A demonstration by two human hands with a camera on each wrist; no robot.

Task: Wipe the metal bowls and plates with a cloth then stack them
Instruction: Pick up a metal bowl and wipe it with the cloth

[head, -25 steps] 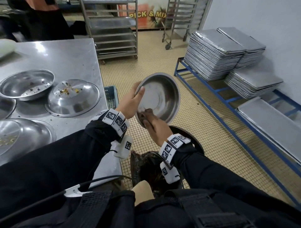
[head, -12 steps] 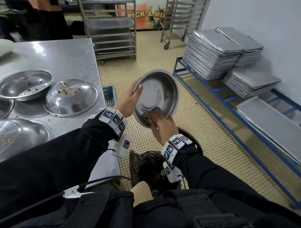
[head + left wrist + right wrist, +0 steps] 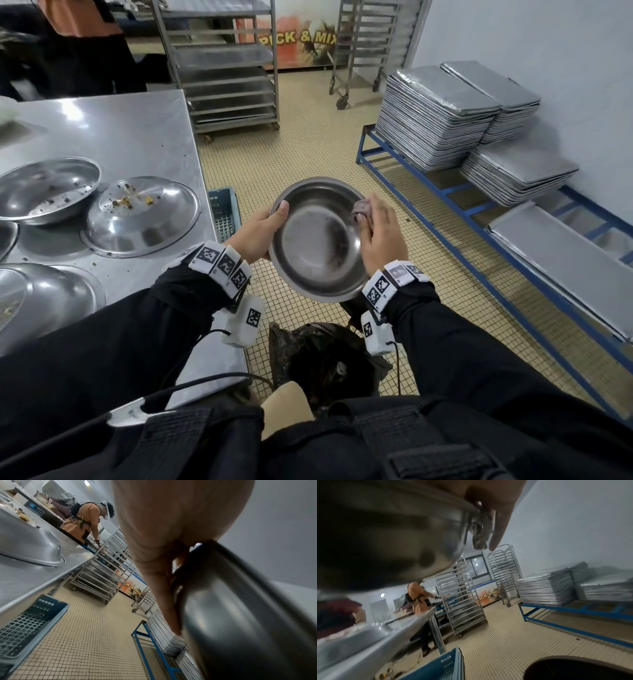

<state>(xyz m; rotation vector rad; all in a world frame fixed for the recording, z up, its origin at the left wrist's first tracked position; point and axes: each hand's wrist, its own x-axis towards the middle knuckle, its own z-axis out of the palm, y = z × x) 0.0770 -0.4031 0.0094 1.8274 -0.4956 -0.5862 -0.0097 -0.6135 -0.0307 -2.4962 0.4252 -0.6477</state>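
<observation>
Bowl [image 3: 320, 240]: was held tilted in the air above a black-lined bin [image 3: 322, 359], beside the surface [image 3: 113, 137].
Left hand [image 3: 260, 233]: was gripped on the bowl's left rim, thumb laid over the edge.
Cloth [image 3: 363, 210]: was bunched against the bowl's right rim.
Right hand [image 3: 382, 236]: was curled round the cloth, pressing it to the rim.
Surface: was laden with soiled bowls [image 3: 48, 188] and an upturned plate [image 3: 140, 216] with crumbs.

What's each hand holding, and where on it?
Left hand grips the metal bowl at its left rim, thumb inside. Right hand presses a bunched cloth against the right rim.
</observation>
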